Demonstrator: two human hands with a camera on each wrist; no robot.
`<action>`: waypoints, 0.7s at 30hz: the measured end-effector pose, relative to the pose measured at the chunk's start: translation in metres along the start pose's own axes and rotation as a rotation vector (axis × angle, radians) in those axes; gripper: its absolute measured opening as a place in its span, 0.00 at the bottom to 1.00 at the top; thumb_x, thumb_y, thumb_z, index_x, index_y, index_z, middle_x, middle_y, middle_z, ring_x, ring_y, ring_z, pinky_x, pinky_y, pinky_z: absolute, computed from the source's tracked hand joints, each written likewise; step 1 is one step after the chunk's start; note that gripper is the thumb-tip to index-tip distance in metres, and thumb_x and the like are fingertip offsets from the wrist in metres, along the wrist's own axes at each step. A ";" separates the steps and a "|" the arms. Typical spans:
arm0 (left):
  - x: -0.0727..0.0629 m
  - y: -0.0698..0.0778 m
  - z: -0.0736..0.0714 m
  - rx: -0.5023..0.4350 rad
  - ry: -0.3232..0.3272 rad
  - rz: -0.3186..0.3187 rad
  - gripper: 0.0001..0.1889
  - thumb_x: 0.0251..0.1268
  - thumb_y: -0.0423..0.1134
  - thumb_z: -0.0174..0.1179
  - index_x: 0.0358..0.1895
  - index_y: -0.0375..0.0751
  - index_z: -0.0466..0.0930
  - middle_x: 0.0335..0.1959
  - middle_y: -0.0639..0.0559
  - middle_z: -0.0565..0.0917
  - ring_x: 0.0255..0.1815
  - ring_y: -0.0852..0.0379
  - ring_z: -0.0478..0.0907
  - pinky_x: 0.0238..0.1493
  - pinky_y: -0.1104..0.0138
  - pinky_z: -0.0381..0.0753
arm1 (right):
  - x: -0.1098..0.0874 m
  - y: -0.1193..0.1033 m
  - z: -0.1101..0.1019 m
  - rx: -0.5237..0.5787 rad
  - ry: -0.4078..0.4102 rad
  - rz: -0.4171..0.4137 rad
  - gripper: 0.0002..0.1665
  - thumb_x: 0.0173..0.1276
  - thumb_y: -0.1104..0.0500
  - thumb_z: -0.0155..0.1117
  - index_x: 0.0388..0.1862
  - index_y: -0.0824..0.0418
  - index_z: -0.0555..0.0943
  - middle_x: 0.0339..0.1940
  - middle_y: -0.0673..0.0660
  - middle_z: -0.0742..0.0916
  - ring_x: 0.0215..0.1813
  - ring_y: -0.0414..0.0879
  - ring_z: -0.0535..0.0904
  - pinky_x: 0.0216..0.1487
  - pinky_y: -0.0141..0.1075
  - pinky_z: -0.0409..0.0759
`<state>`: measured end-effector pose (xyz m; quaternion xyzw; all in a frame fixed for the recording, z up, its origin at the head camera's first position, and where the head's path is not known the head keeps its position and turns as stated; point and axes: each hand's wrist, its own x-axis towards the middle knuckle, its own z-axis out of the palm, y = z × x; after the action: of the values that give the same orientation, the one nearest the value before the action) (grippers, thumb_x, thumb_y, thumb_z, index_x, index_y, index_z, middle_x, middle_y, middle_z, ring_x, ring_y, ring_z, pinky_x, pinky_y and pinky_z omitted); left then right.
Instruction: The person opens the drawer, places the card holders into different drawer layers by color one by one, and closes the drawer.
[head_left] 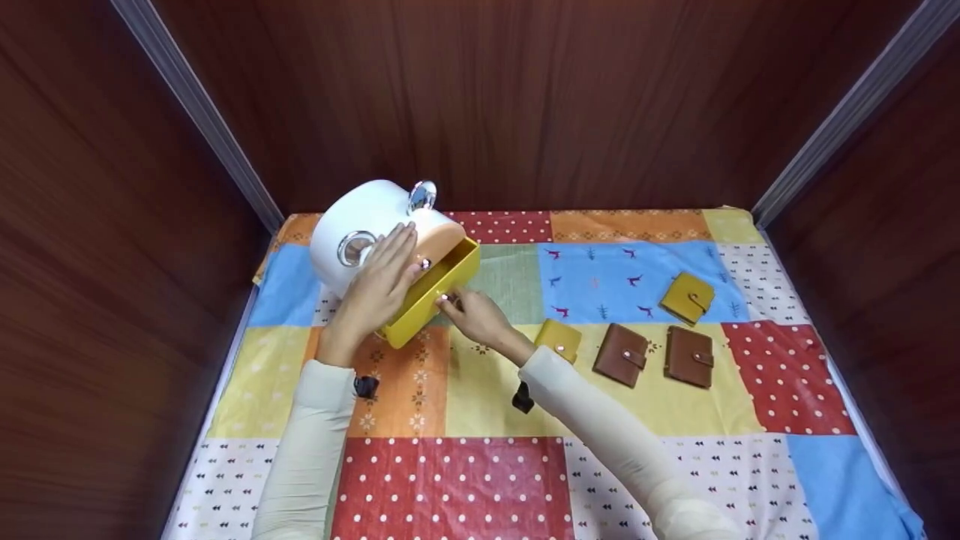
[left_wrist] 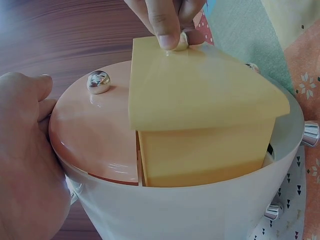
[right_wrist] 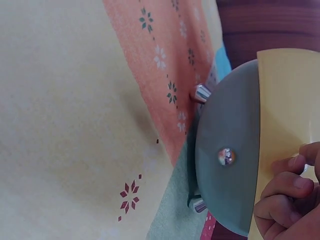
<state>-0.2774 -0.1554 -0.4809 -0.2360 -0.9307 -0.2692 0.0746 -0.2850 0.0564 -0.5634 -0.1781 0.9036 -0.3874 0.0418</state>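
Note:
A white rounded storage box [head_left: 375,214] with shiny silver ear-like rings stands at the back left of the table. Its yellow drawer [head_left: 429,301] is pulled partway out, below a peach-coloured front panel [left_wrist: 102,127] with a metal knob. My left hand [head_left: 381,283] rests on the top of the box with the fingers straight. At the drawer's front, my right hand [head_left: 478,319] pinches the small knob [left_wrist: 181,42] between thumb and fingers. A grey-green lower panel [right_wrist: 225,135] with its own knob lies under the drawer. The inside of the drawer is mostly hidden.
To the right lie two yellow snap-closed card holders, one near [head_left: 559,341] and one farther back [head_left: 688,298]. Two brown ones, a left [head_left: 621,354] and a right [head_left: 688,356], are beside them. A patchwork cloth [head_left: 450,480] covers the table; brown wood-grain walls enclose it.

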 end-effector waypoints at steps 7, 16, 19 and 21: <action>-0.001 0.000 0.000 0.001 -0.007 -0.005 0.32 0.90 0.50 0.41 0.87 0.44 0.50 0.90 0.52 0.50 0.91 0.51 0.43 0.92 0.55 0.38 | -0.007 0.004 -0.002 -0.003 0.004 -0.015 0.18 0.86 0.46 0.56 0.51 0.59 0.83 0.33 0.54 0.87 0.29 0.41 0.74 0.30 0.32 0.72; -0.001 0.000 0.000 -0.011 -0.002 -0.007 0.31 0.90 0.48 0.43 0.87 0.44 0.51 0.90 0.53 0.51 0.91 0.51 0.44 0.92 0.55 0.38 | -0.018 0.005 -0.007 -0.016 -0.005 0.000 0.19 0.85 0.45 0.57 0.52 0.58 0.84 0.33 0.53 0.89 0.30 0.41 0.77 0.32 0.33 0.76; -0.001 -0.001 0.000 -0.011 -0.005 -0.008 0.32 0.90 0.48 0.43 0.87 0.44 0.51 0.90 0.53 0.51 0.91 0.51 0.44 0.92 0.55 0.38 | -0.021 0.007 -0.008 -0.008 -0.006 0.000 0.19 0.85 0.46 0.57 0.51 0.59 0.83 0.34 0.54 0.89 0.30 0.41 0.77 0.33 0.35 0.77; -0.001 -0.001 0.000 -0.011 -0.005 -0.008 0.31 0.90 0.48 0.43 0.87 0.45 0.51 0.90 0.53 0.51 0.91 0.51 0.44 0.92 0.55 0.38 | -0.023 0.008 -0.009 -0.011 -0.005 -0.002 0.19 0.85 0.46 0.57 0.50 0.59 0.83 0.34 0.54 0.89 0.30 0.41 0.77 0.33 0.35 0.78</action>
<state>-0.2771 -0.1563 -0.4813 -0.2333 -0.9304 -0.2741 0.0700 -0.2678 0.0754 -0.5645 -0.1801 0.9054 -0.3820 0.0424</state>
